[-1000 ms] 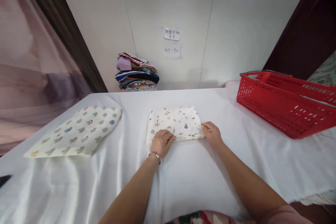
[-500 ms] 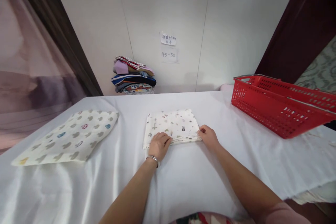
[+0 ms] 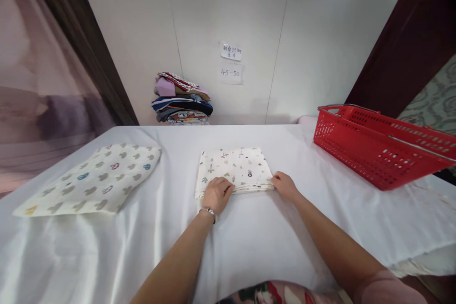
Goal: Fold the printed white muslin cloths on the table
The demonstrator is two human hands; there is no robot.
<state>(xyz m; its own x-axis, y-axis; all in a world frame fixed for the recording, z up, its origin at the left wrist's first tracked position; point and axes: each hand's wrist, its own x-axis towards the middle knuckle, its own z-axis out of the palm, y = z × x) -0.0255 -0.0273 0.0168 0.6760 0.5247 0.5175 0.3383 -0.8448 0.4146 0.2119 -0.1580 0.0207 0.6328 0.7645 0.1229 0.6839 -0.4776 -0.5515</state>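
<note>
Folded printed cloth (image 3: pixel 237 164) flat on white-covered table (image 3: pixel 252 242), centre, near edge at both hands.
Left hand (image 3: pixel 214 194): half curled over near-left edge, can't tell if gripping. Right hand (image 3: pixel 284 184): pinched narrow on near-right corner. Mushroom-print cloth (image 3: pixel 94 178) apart, left; red basket (image 3: pixel 370 147) well apart, right.

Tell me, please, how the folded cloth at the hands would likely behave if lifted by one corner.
The folded cloth would probably droop and unfold, since several layers show along its near edge. It looks fairly light, being thin fabric. Lying flat on the white tablecloth, it seems unlikely to roll.
</note>
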